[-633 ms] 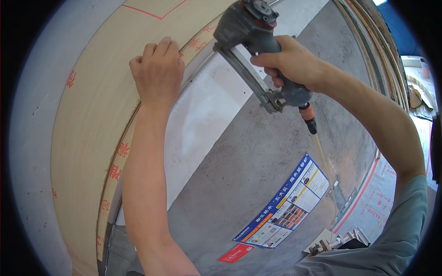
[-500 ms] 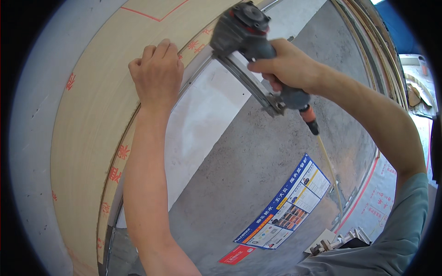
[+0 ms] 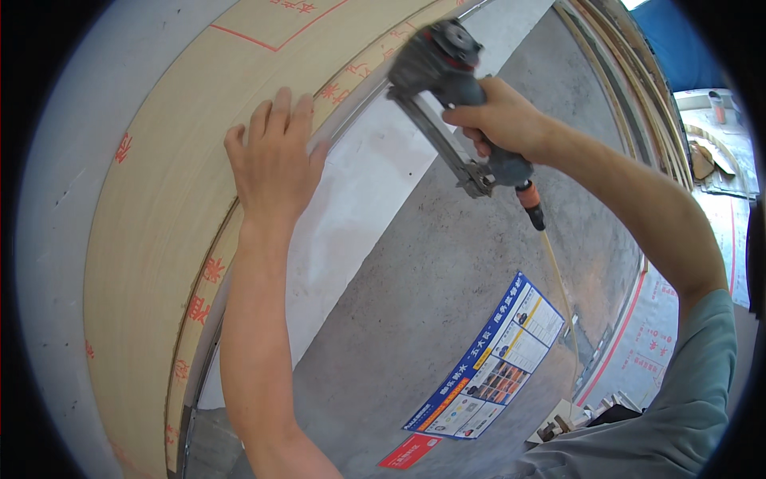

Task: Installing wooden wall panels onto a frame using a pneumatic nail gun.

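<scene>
My left hand (image 3: 278, 164) rests on the pale wooden board (image 3: 171, 152), its fingers stretched out and spread across the seam beside a narrow wooden strip (image 3: 345, 86). In my right hand (image 3: 507, 120) is a black nail gun (image 3: 435, 60), gripped by its handle. The gun's slanted magazine points down to the right. Its head is near the strip and a metal edge profile (image 3: 363, 102); whether it touches them I cannot tell. From the handle's orange and black connector (image 3: 529, 203) a thin yellowish air hose (image 3: 556, 267) runs down.
A white band (image 3: 343, 223) and a grey wall (image 3: 447, 231) lie beyond the metal edge. A blue and white poster (image 3: 491, 363) with a red label (image 3: 408, 452) is on the wall. Long wooden strips (image 3: 638, 88) lean at the upper right, near a printed covering sheet (image 3: 638, 351).
My left hand's curled fingers have stretched out and spread on the board. My right hand has moved the nail gun slightly to the right.
</scene>
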Demonstrator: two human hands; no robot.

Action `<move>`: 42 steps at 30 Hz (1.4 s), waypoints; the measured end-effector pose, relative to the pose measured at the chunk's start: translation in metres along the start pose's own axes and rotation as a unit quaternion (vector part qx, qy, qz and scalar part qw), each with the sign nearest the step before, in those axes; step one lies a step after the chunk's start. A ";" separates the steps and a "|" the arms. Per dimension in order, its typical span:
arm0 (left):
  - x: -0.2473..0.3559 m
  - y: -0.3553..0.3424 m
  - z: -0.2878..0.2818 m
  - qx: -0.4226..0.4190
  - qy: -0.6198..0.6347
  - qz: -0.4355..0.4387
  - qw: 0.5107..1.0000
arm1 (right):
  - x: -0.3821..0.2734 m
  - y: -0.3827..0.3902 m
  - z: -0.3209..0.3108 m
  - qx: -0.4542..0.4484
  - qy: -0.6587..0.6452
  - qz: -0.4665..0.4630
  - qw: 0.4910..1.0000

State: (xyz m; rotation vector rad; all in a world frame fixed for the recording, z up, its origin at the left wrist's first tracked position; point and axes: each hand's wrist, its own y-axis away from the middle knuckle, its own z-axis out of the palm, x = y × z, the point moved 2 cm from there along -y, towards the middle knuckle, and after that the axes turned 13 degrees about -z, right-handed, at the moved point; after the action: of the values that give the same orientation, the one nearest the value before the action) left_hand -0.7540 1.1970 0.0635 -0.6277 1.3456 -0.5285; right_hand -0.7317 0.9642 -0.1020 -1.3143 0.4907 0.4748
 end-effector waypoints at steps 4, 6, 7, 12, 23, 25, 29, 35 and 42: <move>-0.007 0.009 0.001 -0.023 -0.042 0.008 0.999 | 0.031 0.026 -0.002 0.049 0.018 0.043 0.998; -0.006 0.009 0.004 -0.009 -0.032 0.006 0.999 | 0.032 0.036 -0.003 0.070 0.018 0.061 0.996; -0.005 0.009 0.006 -0.001 -0.030 0.001 1.000 | 0.033 0.039 -0.003 0.081 0.025 0.063 0.994; 0.002 -0.005 0.006 0.004 0.021 -0.019 1.000 | 0.030 0.037 -0.005 0.098 0.045 0.068 0.992; 0.066 -0.088 0.045 -0.008 -0.026 -0.051 0.998 | 0.048 -0.017 -0.059 0.025 -0.018 0.002 1.000; 0.083 -0.110 0.061 0.060 -0.017 0.006 0.998 | 0.059 -0.028 -0.081 -0.022 -0.021 0.004 1.000; 0.110 -0.133 0.083 0.076 0.024 0.032 0.996 | 0.065 -0.057 -0.118 -0.084 -0.083 0.019 0.993; 0.120 -0.137 0.088 0.105 0.015 0.012 0.994 | 0.053 -0.086 -0.140 -0.121 -0.104 0.014 0.987; 0.126 -0.141 0.092 0.128 0.036 -0.011 0.991 | 0.044 -0.110 -0.142 -0.134 -0.079 -0.025 0.988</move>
State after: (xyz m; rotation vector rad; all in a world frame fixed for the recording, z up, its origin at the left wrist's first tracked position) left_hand -0.6423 1.0189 0.0798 -0.4164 1.3132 -0.7354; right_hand -0.6414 0.8065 -0.0669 -1.5277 0.2664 0.6136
